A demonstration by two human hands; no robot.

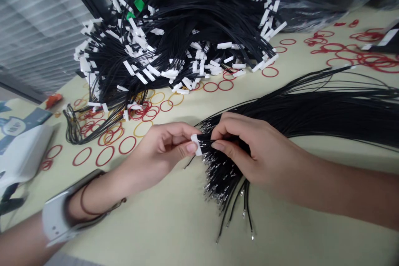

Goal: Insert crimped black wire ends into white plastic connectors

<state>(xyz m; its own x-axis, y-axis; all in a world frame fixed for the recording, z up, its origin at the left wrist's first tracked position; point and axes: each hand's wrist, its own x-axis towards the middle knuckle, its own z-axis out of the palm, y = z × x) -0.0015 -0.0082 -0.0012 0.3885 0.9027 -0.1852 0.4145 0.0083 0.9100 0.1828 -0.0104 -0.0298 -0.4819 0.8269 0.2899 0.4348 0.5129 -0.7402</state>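
Left hand [158, 153] pinches a white connector [196, 145], apparently to steady it, while right hand [260, 149] grips black wires [205, 138] just behind.

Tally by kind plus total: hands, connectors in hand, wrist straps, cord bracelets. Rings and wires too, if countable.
Hands: 2 (left hand, right hand)
Held white connector: 1
Wrist strap: 1
Cord bracelet: 1
Total: 5
Not counted: red rings and black wires overlap too much.
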